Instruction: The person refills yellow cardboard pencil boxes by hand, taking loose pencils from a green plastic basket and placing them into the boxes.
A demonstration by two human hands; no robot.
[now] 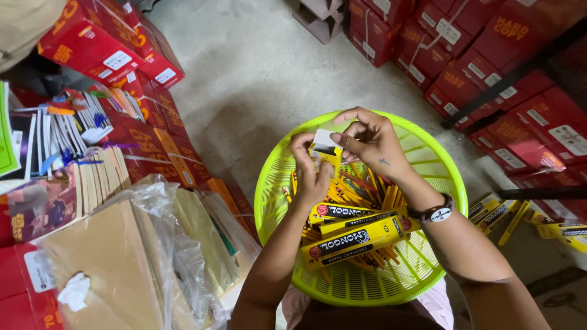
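My left hand [310, 174] and my right hand [372, 142] meet over a lime-green plastic basket [269, 195] on my lap. Between them they hold a small yellow pencil box [325, 148] with its white end flap up; the right fingers pinch the flap. Inside the basket lie loose yellow pencils [361, 189] and two more yellow and black pencil boxes [354, 235], just below my wrists. A dark watch [435, 212] sits on my right wrist.
Red cardboard cartons [507, 79] are stacked at right and upper left [110, 49]. Brown envelopes in clear plastic [128, 263] and notebooks [67, 128] lie at left. More yellow pencil boxes [495, 214] rest on the concrete floor [257, 79] to the right.
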